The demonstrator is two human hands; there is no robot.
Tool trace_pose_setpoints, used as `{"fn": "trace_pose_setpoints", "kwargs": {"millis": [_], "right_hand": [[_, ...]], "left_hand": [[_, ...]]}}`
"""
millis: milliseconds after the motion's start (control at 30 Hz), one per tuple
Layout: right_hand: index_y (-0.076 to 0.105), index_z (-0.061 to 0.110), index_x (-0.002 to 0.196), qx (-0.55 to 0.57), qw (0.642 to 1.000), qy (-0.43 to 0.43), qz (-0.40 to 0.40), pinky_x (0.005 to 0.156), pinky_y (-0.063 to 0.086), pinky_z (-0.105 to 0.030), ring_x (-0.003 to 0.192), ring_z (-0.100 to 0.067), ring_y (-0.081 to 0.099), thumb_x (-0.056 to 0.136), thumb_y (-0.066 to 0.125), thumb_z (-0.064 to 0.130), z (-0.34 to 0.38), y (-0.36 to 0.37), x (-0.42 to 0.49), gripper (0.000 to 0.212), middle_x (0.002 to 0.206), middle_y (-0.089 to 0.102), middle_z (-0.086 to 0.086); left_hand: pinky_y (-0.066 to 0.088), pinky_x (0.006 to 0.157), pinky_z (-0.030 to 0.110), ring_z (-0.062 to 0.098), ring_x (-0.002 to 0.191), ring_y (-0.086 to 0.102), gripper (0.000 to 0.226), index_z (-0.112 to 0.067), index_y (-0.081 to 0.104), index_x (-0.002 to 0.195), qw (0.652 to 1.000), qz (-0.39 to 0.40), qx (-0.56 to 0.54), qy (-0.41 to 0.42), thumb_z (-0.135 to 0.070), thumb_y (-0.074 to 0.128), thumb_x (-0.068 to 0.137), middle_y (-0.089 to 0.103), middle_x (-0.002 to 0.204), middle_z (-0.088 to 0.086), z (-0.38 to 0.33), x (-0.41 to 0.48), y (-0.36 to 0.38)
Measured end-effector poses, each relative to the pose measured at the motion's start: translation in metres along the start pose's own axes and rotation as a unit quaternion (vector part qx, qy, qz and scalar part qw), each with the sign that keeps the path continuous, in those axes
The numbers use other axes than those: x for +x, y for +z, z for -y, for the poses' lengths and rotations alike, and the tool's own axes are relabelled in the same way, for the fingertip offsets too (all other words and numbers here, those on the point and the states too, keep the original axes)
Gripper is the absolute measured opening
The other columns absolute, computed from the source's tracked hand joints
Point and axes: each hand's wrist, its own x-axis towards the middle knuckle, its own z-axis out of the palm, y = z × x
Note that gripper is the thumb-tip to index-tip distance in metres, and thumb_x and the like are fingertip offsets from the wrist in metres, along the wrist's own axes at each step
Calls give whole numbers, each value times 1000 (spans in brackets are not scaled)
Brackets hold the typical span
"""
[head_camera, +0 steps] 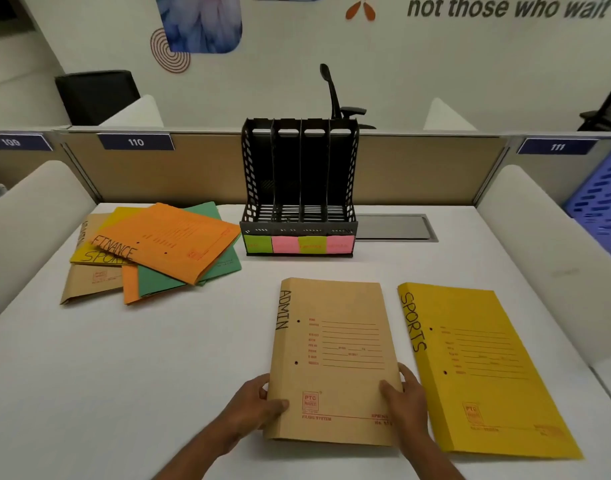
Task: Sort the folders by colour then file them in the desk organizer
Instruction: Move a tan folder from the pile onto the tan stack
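Two hands hold the brown ADMIN folder point(335, 362), which lies flat on the white desk point(124, 375) close to the person, its lettered spine edge to the left. The left hand point(259, 407) grips the folder's lower left edge, with the thumb laid across the cover and the fingers curled round the spine side. The right hand point(406, 400) grips the lower right edge in the same way, thumb on the cover and fingers wrapped round the edge. Both forearms enter from the bottom of the view and angle inward toward the folder.

Just beside it on the right, not touching, the yellow SPORTS folder point(477, 372) lies flat and slightly turned. Farther back at the middle of the desk stands the black desk organizer point(298, 188), upright with four slots, and a row of green and pink sticky notes point(298, 244) runs along its front base. To its left sits a loose pile of folders point(165, 247). An orange one marked FINANCE lies on top of green, yellow and brown ones.
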Motion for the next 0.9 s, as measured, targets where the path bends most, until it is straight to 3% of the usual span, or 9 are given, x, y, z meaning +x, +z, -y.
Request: {"fn": "trace_pose_setpoints", "kwargs": {"millis": [133,333,900], "right_hand": [[53,10,135,-15,1000,5,-20,88,57,-53,105,-36,63,91,62,3,-3,-8,5,45,122,65,-18],[45,4,143,-58,998,0,-37,98,52,-51,120,-38,56,90,65,3,-7,-20,9,57,134,57,-20],[43,-1,143,-120,990,-37,-60,102,48,-52,125,-39,51,90,67,7,-9,-44,14,59,138,51,-22]], "left_hand": [[53,53,12,-2,82,67,40,-44,48,115,1000,-20,0,-2,-26,73,89,65,98,-18,1,8,18],[52,53,10,-12,77,68,50,-49,42,119,999,-24,23,-1,-27,74,87,68,95,-20,6,14,39],[56,66,15,3,95,66,62,-38,36,142,997,1,75,11,-32,70,90,65,106,-16,-5,18,67]]}}
